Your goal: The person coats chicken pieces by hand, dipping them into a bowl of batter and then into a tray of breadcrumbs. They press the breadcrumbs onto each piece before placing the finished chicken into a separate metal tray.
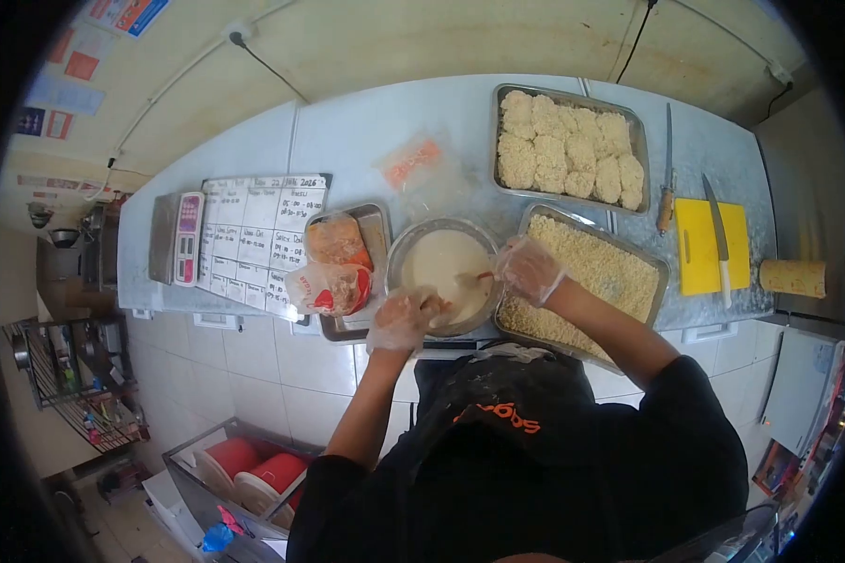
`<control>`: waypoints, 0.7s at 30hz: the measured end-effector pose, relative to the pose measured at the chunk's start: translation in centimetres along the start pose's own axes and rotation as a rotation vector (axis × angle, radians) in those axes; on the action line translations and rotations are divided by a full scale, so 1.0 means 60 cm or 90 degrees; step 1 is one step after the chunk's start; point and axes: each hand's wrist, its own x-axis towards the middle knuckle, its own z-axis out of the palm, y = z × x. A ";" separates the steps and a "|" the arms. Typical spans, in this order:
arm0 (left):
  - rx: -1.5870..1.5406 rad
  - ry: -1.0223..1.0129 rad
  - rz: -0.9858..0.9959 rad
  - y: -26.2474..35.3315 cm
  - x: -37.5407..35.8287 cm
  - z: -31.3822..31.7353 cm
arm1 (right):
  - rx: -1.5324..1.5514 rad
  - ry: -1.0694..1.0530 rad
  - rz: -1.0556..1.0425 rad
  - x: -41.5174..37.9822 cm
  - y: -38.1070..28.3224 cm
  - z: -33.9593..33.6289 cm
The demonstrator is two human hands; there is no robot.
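A metal bowl [396, 265] of pale, runny batter [441, 258] stands before me. My left hand [399, 321], in a clear plastic glove, is at the bowl's near left rim. Its fingers are closed, and what they hold is too small to make out. Also gloved, my right hand [528, 268] is over the bowl's right rim, gripping a spoon [468, 281] whose head is at the batter. A tray of breadcrumbs [596, 267] lies under and beyond that hand. Left of the bowl, a steel tray [377, 225] holds plastic bags [333, 288] with orange and red contents.
Breaded pieces [568, 145] fill a tray at the back. Rightward lie a long knife [668, 178], a yellow cutting board [695, 246] and a white-handled knife [721, 235]. A written whiteboard [253, 239] and a scale [188, 239] are at left. Red-lidded tubs [272, 474] stand below.
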 end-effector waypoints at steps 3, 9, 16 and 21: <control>0.038 0.076 0.002 -0.036 0.041 0.022 | 0.095 -0.045 -0.091 0.026 0.011 0.006; 0.056 0.086 0.016 -0.085 0.052 0.106 | 0.039 -0.130 -0.038 0.031 -0.013 0.024; 0.050 0.049 -0.047 -0.039 0.015 0.143 | 0.102 -0.090 -0.012 -0.013 -0.037 0.053; 0.085 0.077 0.054 -0.037 0.027 0.121 | 0.135 0.120 -0.067 -0.049 -0.040 0.107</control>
